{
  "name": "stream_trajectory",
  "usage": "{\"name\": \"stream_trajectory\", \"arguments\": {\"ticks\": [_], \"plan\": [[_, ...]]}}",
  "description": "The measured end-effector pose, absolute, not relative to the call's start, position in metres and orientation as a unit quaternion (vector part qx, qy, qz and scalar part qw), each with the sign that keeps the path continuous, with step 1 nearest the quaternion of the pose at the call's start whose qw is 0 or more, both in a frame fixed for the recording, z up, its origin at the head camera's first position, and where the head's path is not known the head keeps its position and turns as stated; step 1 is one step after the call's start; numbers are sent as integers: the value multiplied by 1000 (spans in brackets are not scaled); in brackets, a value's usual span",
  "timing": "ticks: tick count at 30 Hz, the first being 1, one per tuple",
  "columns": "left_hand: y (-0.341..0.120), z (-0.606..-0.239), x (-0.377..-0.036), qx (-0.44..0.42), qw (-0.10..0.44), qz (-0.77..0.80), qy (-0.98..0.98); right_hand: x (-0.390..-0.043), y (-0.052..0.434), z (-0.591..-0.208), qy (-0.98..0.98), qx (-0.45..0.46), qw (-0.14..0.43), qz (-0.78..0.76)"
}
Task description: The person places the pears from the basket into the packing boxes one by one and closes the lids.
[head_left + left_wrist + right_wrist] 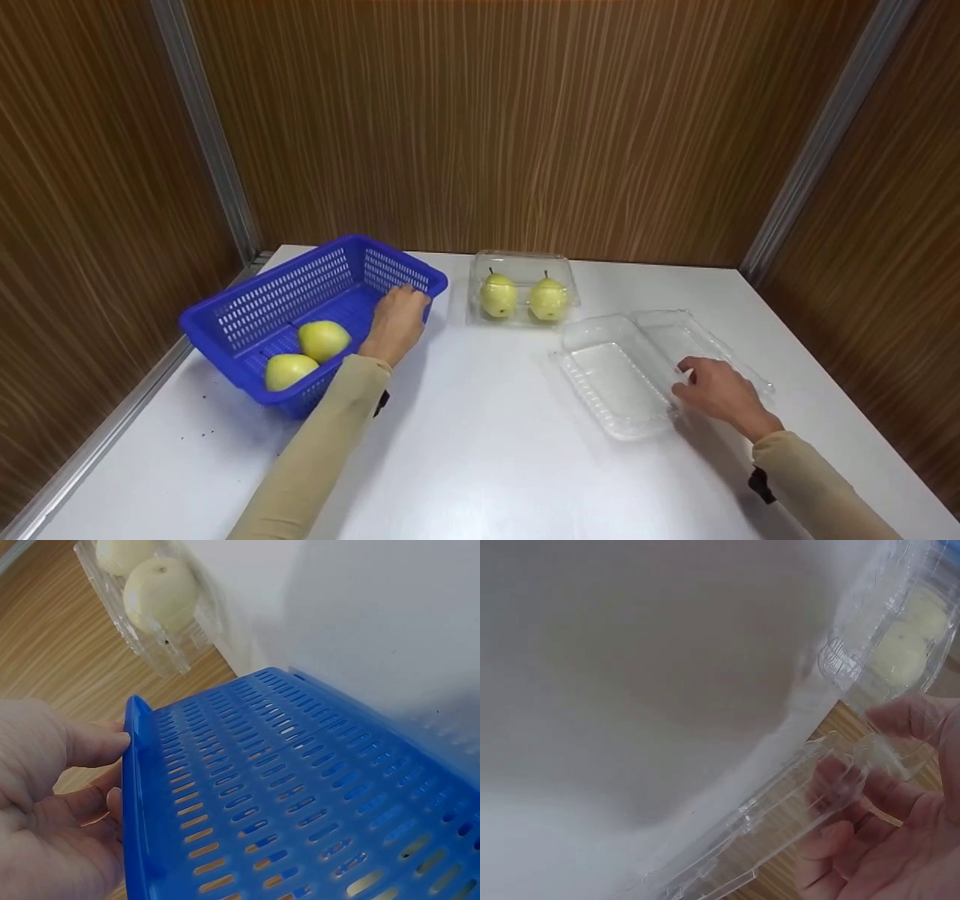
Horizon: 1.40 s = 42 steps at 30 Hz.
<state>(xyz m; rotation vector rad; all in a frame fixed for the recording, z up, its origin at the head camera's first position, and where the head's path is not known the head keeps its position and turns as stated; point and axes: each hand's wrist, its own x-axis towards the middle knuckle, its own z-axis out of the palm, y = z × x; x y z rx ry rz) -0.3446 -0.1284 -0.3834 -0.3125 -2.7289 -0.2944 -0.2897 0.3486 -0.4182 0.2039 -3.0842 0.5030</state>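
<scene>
I have my left hand (395, 324) on the blue basket (247, 319) near the desk's left edge, fingers curled over its near-right rim and gripping it; two pears (307, 354) lie inside at its near end. My right hand (718, 390) pinches the open clear clamshell (622, 375) toward the right edge, thumb and fingers closed on its hinge ridge. As I judge it, steadying both containers well means keeping the basket flat and the thin plastic uncrushed. A closed clamshell with two pears (523, 292) sits at the far edge. I can read no brands, labels or writing anywhere.
</scene>
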Motion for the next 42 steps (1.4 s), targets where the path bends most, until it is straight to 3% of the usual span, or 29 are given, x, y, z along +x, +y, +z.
{"name": "stream_trajectory", "arguments": {"ticks": [9, 17, 22, 32, 42], "plan": [[-127, -381, -346, -99, 171, -101, -975, -290, 326, -416, -979, 99, 18, 178], [-131, -384, -347, -124, 219, -109, -962, -292, 304, -417, -973, 118, 20, 196], [-131, -383, -346, -122, 212, -110, -963, -291, 291, -417, -970, 116, -2, 216], [-128, -378, -345, -100, 151, -112, -977, -292, 266, -422, -962, 117, -19, 244], [-134, -371, -341, -128, 129, -140, -973, -292, 240, -425, -961, 129, -9, 244]]}}
